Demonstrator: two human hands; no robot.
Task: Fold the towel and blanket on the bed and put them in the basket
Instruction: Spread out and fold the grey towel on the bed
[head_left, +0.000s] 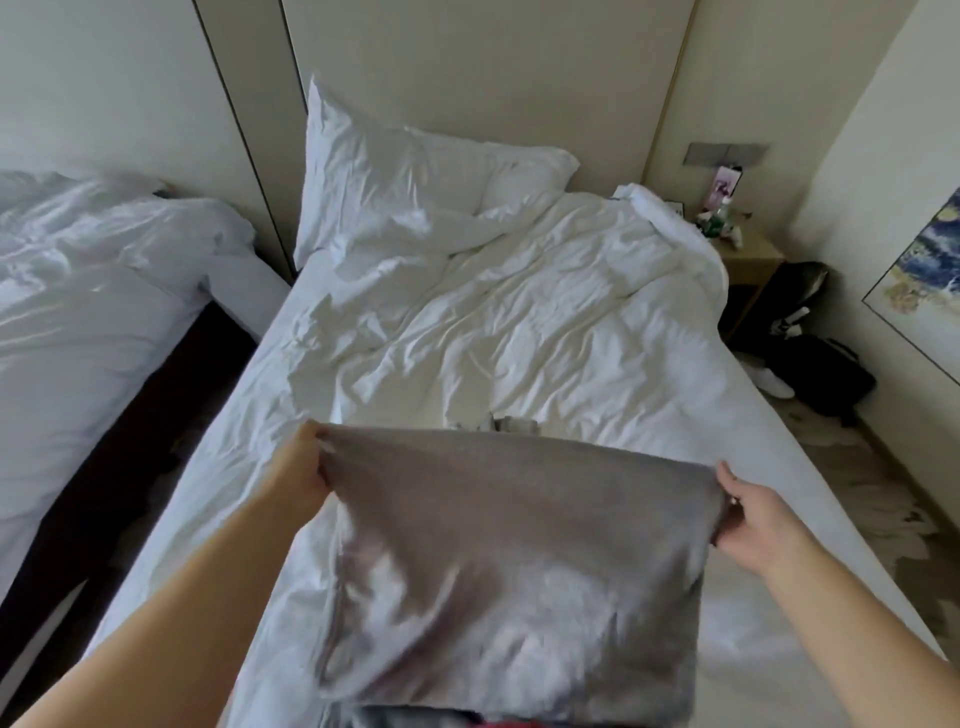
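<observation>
Grey blanket (519, 545) is hanging in front of me over the near end of the bed (769, 441), stretched between both hands by its top edge and draping down past the bottom of the view; I am taking it for the blanket rather than the towel, going by its plush sheen. The left hand (306, 467) is pinching the upper left corner, fingers curled round the cloth; the right hand (753, 514) is gripping the upper right corner, fingers closed on it.

I am judging it soft, light and limp; it is sagging between the two grips and will not be holding a shape by itself, so the corners and top hem are the places to be holding; the pile looks a little slick, so a firm pinch is suiting it better than a loose one. Just beyond the top edge a small grey-and-white scrap is peeking out; I cannot tell what it is.

A rumpled white duvet (519, 312) is covering the middle of the bed, with a pillow (405, 176) at the far left against the wall; a second bed (93, 291) is standing to the left across a dark gap. At far right a wooden nightstand (753, 260) is carrying a green bottle (714, 221); a black bag (821, 374) is lying on the floor nearer; a painting (924, 270) is hanging on the right wall. No basket is showing.
</observation>
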